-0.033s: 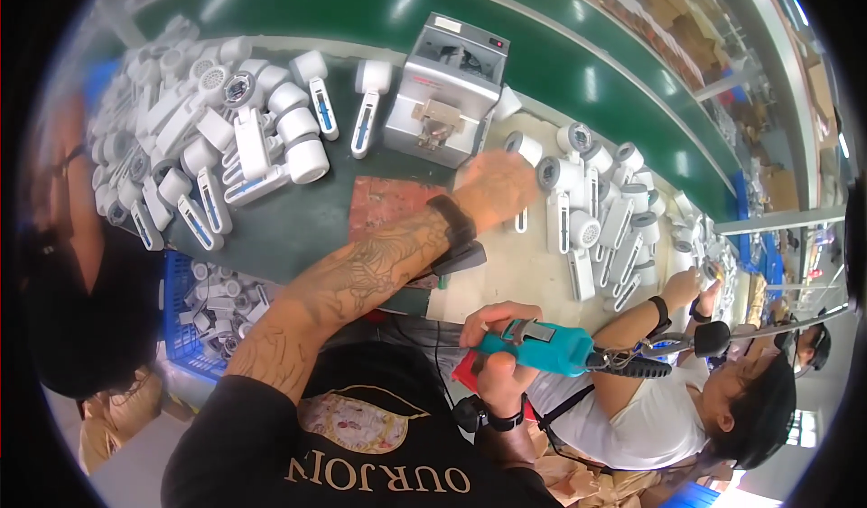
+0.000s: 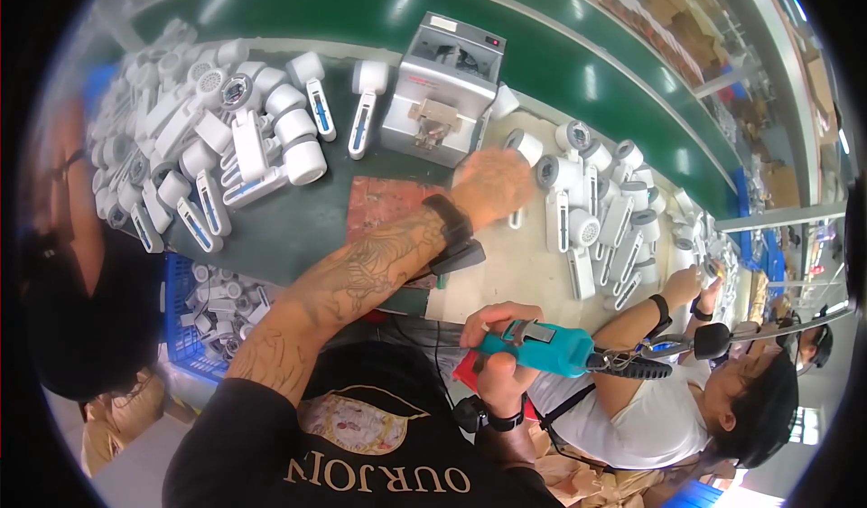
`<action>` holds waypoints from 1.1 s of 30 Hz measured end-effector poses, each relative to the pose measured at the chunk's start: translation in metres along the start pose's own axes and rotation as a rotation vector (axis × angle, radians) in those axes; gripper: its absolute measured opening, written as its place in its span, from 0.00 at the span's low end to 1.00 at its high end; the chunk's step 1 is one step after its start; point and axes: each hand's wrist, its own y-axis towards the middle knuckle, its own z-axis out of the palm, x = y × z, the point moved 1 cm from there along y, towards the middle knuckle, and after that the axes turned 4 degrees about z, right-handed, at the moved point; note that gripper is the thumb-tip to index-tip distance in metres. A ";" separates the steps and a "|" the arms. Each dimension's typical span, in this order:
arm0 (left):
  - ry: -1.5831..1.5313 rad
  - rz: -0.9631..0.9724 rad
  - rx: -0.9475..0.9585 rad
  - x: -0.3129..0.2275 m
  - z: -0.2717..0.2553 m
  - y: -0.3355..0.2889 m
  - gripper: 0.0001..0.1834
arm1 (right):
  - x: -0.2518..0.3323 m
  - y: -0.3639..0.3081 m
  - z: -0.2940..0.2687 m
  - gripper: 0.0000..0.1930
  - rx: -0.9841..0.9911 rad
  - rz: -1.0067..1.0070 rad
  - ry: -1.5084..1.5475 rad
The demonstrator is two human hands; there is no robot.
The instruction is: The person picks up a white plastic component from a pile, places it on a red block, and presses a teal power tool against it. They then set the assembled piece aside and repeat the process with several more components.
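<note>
Over the counter [image 2: 307,219], the left grip [image 2: 493,186] lies palm down just in front of the grey machine [image 2: 439,93], its fingers beside and partly covering a white unit [image 2: 524,147]. That unit's round head shows above the knuckles and the tip of its handle below; whether the fingers have closed on it, I cannot tell.

Nearer the body, the right grip [image 2: 499,383] is wrapped around one end of a teal tool [image 2: 558,353], thumb below and fingers above, with a black ribbed sleeve [image 2: 632,366] at the tool's far end.

A red mat [image 2: 386,203] lies left of the left grip. Like units form a left pile [image 2: 176,115] and a right pile [image 2: 596,201], while a lone unit [image 2: 363,115] lies between the left pile and the machine. Below the counter's near edge, a blue crate [image 2: 175,305] holds small white parts [image 2: 226,309]. A co-worker in a white shirt [image 2: 646,418] sits to the right.
</note>
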 end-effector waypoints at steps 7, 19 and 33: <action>-0.119 0.090 -0.067 -0.027 -0.057 -0.030 0.18 | -0.009 0.014 -0.018 0.44 -0.055 -0.081 -0.032; -0.037 0.075 0.176 0.042 -0.128 -0.092 0.14 | 0.021 0.119 0.011 0.34 -0.074 -0.220 0.202; -0.102 0.106 0.043 0.042 -0.119 -0.119 0.25 | -0.031 0.232 0.097 0.16 -0.011 -0.387 -0.049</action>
